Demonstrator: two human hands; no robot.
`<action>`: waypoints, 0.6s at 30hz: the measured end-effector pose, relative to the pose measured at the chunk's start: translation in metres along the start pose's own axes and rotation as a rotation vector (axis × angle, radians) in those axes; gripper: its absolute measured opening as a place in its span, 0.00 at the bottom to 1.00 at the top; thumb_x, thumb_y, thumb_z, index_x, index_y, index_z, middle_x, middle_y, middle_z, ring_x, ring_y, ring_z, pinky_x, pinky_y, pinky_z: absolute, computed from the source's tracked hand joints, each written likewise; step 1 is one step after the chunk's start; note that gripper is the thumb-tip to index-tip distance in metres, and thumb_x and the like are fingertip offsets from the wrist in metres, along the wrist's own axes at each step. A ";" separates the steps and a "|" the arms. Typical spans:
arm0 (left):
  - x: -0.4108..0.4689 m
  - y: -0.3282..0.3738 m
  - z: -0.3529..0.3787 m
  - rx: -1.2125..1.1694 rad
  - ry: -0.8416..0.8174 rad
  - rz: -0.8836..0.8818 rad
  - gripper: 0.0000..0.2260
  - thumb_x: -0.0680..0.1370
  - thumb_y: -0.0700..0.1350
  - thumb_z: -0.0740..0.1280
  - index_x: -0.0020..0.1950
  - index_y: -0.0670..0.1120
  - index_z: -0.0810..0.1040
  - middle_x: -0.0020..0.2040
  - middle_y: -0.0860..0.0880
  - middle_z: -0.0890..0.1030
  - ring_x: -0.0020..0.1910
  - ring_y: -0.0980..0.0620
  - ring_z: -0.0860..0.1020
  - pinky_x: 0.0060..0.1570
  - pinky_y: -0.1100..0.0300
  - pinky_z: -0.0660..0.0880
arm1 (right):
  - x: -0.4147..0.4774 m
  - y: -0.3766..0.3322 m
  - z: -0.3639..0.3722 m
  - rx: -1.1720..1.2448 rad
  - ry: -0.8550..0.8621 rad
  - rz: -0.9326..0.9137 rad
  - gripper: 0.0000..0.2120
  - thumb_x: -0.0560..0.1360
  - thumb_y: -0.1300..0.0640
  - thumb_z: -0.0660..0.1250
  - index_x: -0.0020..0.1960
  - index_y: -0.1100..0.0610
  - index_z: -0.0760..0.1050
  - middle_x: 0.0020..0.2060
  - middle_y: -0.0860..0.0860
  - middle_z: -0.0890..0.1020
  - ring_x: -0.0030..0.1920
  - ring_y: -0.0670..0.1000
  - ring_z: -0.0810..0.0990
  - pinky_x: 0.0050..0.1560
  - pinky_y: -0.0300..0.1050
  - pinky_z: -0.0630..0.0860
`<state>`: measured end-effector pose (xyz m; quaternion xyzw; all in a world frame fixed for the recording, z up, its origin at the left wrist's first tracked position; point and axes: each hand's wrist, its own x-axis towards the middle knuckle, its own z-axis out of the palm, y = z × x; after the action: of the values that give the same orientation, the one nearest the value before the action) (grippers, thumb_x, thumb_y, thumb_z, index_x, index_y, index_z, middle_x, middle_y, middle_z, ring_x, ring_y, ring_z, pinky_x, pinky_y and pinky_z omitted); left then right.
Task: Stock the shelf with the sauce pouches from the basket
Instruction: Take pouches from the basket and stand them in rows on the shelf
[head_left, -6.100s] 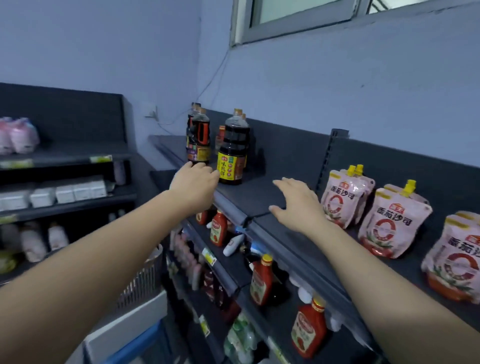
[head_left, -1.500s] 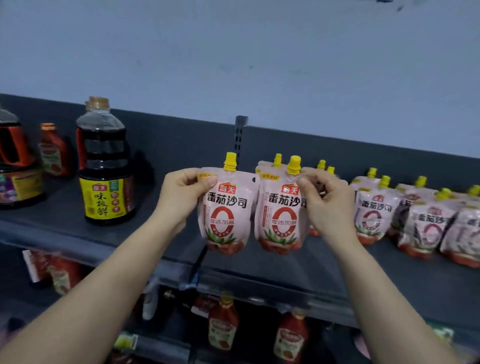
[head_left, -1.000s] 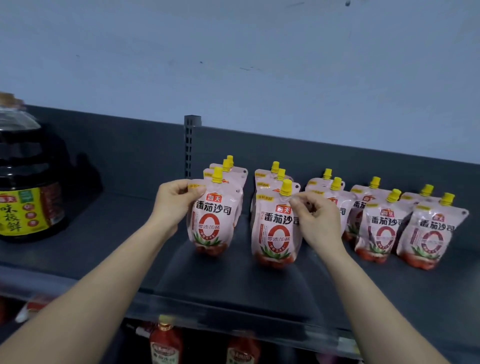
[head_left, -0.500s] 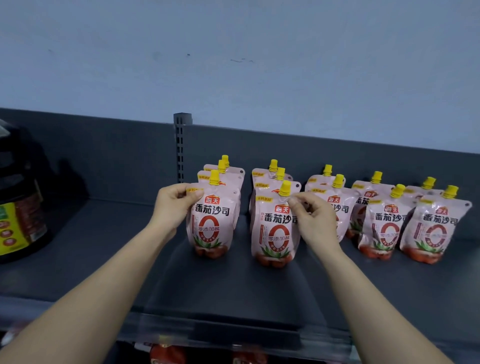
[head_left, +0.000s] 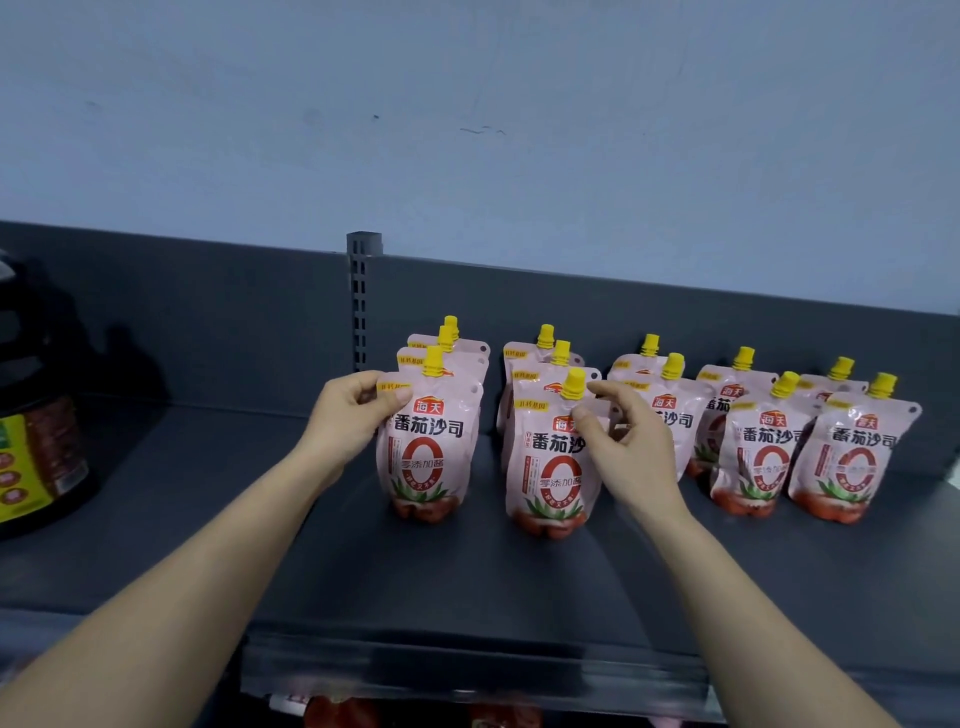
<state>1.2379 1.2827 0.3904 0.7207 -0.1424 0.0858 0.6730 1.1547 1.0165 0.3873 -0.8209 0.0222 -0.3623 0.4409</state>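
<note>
Now the step in hand looks like setting two sauce pouches down at the near end of their rows. Both stand upright on the shelf (head_left: 467, 582). The left pouch (head_left: 428, 467) stands in front of two more just like it. The middle pouch (head_left: 548, 478) stands in front of two more as well. Other pouches (head_left: 753, 457) stand in rows to the right. A big dark bottle (head_left: 41, 457) stands well apart on the left.

The left hand (head_left: 348, 421) holds the left pouch by its top left corner. Its fingers (head_left: 363, 382) curl behind the corner and the thumb presses on the front, so it is a pinch.

The right hand (head_left: 631, 452) is at the top of the middle pouch. Its thumb lies on the front, just under the yellow cap (head_left: 573, 383), and the first finger reaches toward the cap. The other fingers are loosely bent and a little spread. I cannot tell if this hand pinches the pouch or only touches it.

I think the next move is to let go slowly. The pouches look soft, so they may tip over. The basket is not in view, so I cannot tell if more pouches are left. The shelf has bare room to the left of the rows.
</note>
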 end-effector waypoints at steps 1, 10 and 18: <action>0.000 0.000 -0.002 0.011 -0.008 0.001 0.03 0.76 0.40 0.69 0.47 0.45 0.82 0.45 0.47 0.85 0.47 0.48 0.84 0.47 0.54 0.80 | 0.000 -0.002 0.000 -0.001 0.000 -0.003 0.18 0.75 0.52 0.70 0.63 0.53 0.75 0.52 0.42 0.78 0.48 0.42 0.76 0.49 0.41 0.75; -0.005 0.011 -0.014 0.275 -0.018 0.109 0.07 0.76 0.44 0.70 0.53 0.51 0.82 0.47 0.54 0.84 0.49 0.55 0.81 0.53 0.57 0.77 | -0.005 -0.041 0.012 -0.250 0.202 -0.365 0.27 0.75 0.47 0.66 0.71 0.55 0.67 0.69 0.52 0.72 0.70 0.52 0.67 0.70 0.51 0.64; -0.012 0.030 -0.017 0.504 -0.040 0.074 0.09 0.73 0.45 0.72 0.53 0.51 0.81 0.47 0.56 0.83 0.48 0.57 0.79 0.49 0.60 0.75 | -0.016 -0.073 0.036 -0.209 0.177 -0.496 0.27 0.75 0.47 0.64 0.71 0.58 0.68 0.70 0.55 0.71 0.72 0.54 0.66 0.70 0.54 0.66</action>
<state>1.2185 1.2995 0.4163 0.8615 -0.1561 0.1291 0.4656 1.1443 1.0923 0.4195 -0.8076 -0.1036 -0.5249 0.2481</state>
